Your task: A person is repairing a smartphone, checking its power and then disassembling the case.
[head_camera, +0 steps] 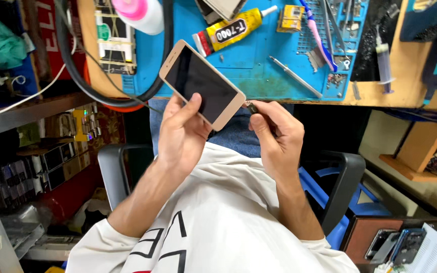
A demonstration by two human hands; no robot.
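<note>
The left hand (180, 129) grips the gold phone (202, 84) by its lower edge, screen up, above the lap just off the desk (410, 65), while the right hand (274, 134) pinches a small plug (251, 106) at its corner; best keep the phone steady and the plug square to the port

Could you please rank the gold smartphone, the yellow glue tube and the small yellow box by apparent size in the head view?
1. Gold smartphone with dark screen, though it is held nearer the camera.
2. Yellow glue tube with red cap.
3. Small yellow box.
</note>
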